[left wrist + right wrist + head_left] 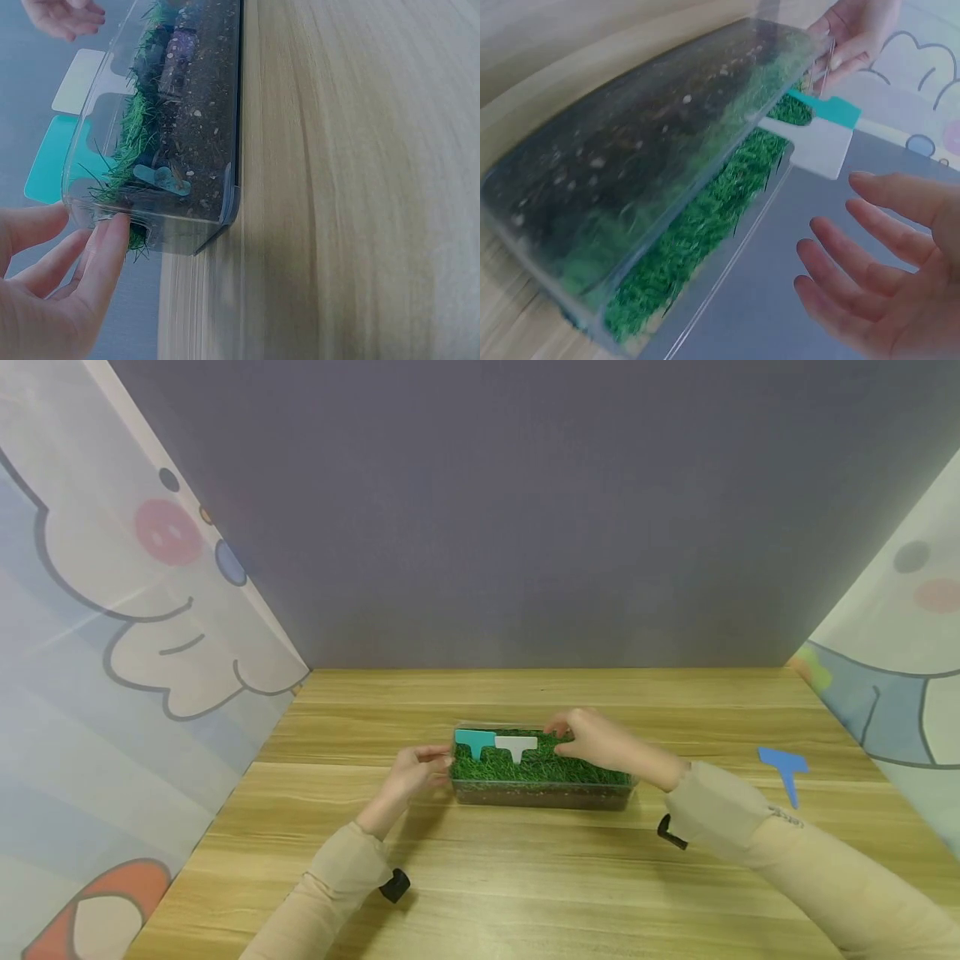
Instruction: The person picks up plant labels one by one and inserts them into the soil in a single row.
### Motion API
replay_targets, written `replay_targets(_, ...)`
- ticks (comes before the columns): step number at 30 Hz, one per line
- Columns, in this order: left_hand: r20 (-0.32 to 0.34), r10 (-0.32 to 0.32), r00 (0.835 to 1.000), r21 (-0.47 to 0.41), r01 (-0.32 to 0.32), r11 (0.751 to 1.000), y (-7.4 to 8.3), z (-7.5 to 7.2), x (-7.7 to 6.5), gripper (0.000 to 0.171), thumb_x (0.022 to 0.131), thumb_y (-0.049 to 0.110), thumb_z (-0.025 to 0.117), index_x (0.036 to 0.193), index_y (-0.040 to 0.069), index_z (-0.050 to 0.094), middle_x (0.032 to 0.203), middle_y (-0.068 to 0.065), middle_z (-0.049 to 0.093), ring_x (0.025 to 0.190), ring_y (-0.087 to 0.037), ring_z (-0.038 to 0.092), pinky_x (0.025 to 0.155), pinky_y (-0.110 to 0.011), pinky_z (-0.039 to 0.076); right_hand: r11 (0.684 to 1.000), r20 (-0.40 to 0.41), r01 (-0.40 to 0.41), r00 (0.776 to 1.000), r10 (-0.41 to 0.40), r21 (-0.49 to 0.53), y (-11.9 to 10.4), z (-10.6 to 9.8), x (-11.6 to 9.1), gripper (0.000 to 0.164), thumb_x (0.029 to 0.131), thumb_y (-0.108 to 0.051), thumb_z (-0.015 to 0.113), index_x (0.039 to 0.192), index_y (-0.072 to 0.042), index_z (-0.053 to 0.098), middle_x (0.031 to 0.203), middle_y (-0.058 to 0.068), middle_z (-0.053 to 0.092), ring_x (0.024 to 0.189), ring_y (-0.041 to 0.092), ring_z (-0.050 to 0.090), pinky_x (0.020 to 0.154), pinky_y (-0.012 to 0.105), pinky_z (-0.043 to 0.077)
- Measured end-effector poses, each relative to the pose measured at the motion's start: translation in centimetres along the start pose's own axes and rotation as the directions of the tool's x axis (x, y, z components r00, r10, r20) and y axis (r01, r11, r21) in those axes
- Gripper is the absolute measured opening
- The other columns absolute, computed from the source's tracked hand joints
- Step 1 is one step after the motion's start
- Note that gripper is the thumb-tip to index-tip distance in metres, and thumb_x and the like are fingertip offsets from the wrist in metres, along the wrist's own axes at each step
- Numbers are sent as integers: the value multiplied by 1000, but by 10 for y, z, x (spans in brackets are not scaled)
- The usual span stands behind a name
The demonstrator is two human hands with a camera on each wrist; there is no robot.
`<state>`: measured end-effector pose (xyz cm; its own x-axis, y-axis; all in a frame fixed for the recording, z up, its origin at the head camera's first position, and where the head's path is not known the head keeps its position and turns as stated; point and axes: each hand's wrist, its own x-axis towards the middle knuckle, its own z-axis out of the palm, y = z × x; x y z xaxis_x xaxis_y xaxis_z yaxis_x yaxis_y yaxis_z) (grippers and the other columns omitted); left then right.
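A clear plastic planter box [540, 795] filled with dark soil and green grass [577, 770] sits mid-table. Two T-shaped plant labels stand in its left half: a teal one [476, 741] at the end and a white one [516, 744] beside it. My left hand [411, 772] touches the box's left end, fingers extended, as the left wrist view also shows. Above the grass on the right half is my right hand [600, 745], its fingers spread and holding nothing in the right wrist view. A blue T-shaped label [784, 768] lies on the table to the right.
The wooden table [525, 877] runs back to a plain grey wall panel [525, 527]. Cartoon-printed panels [150, 610] flank it at left and right. A black strap piece [394, 886] hangs at my left cuff and another [671, 832] at the right cuff.
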<state>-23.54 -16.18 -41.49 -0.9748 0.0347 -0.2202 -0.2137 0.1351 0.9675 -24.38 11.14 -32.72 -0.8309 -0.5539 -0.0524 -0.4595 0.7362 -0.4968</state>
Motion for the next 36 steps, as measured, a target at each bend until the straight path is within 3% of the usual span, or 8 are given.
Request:
replay_targets(8,-21,-9,1000,-1,9,1000,1,0,1,31,84,-3,55,114,-8,54,110,-24,55,85,-22,60,83,-42,50,1000,8,17,1000,-17,7,18,-9,-15,29,79,-4,62,107,3,59,98,16,61,88,28,57,72,36,52)
replay_targets(20,-22,-8,1000,-4,8,1000,1,0,0,31,84,-3,55,115,-7,54,111,-23,56,90,-26,59,83,-42,51,999,2,-10,1000,10,35,42,-22,-41,29,79,-2,61,107,7,57,95,18,60,82,26,57,64,34,52)
replay_targets(29,-18,-7,1000,-3,7,1000,1,-1,0,31,84,-3,55,114,-8,54,111,-24,55,91,-27,59,83,-42,51,998,-41,37,999,-35,47,61,-29,-58,26,79,2,57,103,9,58,89,15,61,77,23,57,61,26,52)
replay_targets(36,-5,-3,1000,3,3,1000,0,0,0,31,85,-2,54,115,-8,53,112,-25,54,95,-30,57,83,-41,51,1000,-35,13,999,-12,26,72,-30,-67,23,79,0,58,101,8,59,86,10,62,77,23,58,59,26,52)
